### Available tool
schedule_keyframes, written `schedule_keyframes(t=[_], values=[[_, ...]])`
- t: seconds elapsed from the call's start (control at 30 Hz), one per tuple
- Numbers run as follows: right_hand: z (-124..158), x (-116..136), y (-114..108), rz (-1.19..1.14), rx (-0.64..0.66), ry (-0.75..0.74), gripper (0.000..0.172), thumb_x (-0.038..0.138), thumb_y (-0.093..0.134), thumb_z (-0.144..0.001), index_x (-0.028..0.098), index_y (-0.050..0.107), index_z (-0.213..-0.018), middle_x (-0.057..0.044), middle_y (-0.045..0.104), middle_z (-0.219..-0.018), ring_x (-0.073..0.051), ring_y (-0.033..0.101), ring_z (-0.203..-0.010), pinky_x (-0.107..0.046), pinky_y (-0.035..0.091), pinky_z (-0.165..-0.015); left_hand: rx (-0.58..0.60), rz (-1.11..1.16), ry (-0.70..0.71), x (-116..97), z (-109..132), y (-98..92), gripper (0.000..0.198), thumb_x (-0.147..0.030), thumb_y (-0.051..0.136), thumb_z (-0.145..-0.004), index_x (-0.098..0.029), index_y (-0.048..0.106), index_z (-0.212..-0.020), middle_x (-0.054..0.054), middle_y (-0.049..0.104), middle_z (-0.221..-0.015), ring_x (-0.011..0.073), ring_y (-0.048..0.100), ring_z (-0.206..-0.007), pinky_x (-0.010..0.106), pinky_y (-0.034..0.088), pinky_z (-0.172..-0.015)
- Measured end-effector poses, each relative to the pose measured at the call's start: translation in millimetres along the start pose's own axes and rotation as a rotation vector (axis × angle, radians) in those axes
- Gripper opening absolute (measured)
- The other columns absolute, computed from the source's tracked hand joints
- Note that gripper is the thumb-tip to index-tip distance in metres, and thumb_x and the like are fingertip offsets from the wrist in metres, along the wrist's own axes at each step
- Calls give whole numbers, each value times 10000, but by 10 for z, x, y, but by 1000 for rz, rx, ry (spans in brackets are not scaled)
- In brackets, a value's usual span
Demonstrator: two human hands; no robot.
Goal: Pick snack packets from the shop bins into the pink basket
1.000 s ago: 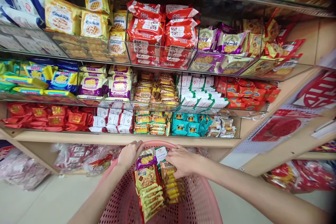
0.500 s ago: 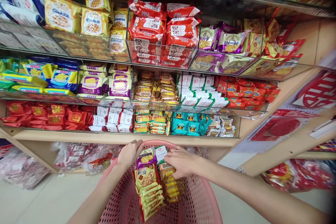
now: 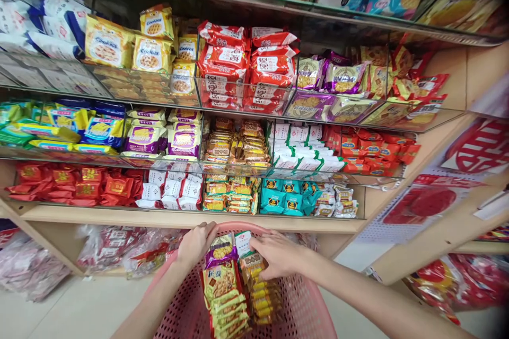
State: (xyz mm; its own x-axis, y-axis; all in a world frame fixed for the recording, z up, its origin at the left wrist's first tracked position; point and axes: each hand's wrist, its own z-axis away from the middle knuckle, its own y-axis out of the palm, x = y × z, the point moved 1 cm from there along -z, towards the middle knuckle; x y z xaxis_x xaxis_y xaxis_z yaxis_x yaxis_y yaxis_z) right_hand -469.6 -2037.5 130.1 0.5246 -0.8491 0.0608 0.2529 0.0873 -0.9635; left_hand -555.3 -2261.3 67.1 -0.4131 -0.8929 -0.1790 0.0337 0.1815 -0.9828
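Note:
A pink perforated plastic basket is in front of me, below the shelves. My left hand is closed over its far rim, left of the middle. Inside the basket, my right hand has its fingertips at the right edge of a white packet with green trim, its fingers curled against it. The thumb lies beside a row of brown and yellow snack packets. Left of these is an overlapping stack of gold and red biscuit packets, with a purple biscuit packet at its far end.
Glass-fronted shelves hold red packets, yellow cookie packets, teal packets and others. The wooden shelf edge runs just beyond the basket. Clear bags of red packets lie beneath; more bags are at right.
The view has tilted upward, so the shelves, basket and hands appear lower. Both hands keep nearly the same places on the basket and its packets.

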Motion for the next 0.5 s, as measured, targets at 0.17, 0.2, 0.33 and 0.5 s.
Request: schedule_keyframes(t=[0.17, 0.2, 0.33, 0.5], values=[[25, -16, 99, -89, -29, 24, 545, 509, 698, -634, 192, 492, -1026, -99, 640, -1065, -291, 595, -1001, -411, 415, -891, 4, 45, -17, 12, -2, 7, 413, -441, 196, -951, -273, 556, -1066, 44, 661, -961, 172, 666, -857, 238, 440, -675], [26, -13, 118, -104, -28, 31, 553, 502, 705, -627, 191, 492, -1031, -104, 635, -1083, -296, 588, -1019, -417, 413, -901, 1, 57, -12, 15, 0, 5, 411, -439, 198, -951, -273, 560, -1054, 42, 662, -956, 169, 666, -854, 235, 438, -678], [15, 2, 193, -137, -20, 68, 581, 469, 718, -613, 191, 493, -1070, -112, 618, -1131, -307, 574, -1052, -461, 382, -966, -20, 113, 0, 44, 7, -4, 415, -436, 206, -950, -269, 585, -977, 34, 667, -899, 165, 668, -820, 226, 426, -658], [-15, -57, 335, -182, -80, 82, 604, 472, 725, -594, 207, 504, -1090, -104, 610, -1140, -300, 560, -1077, -444, 350, -1018, -39, 186, -6, 63, -7, -30, 415, -436, 221, -947, -259, 594, -900, 35, 667, -869, 155, 662, -818, 209, 418, -670]])
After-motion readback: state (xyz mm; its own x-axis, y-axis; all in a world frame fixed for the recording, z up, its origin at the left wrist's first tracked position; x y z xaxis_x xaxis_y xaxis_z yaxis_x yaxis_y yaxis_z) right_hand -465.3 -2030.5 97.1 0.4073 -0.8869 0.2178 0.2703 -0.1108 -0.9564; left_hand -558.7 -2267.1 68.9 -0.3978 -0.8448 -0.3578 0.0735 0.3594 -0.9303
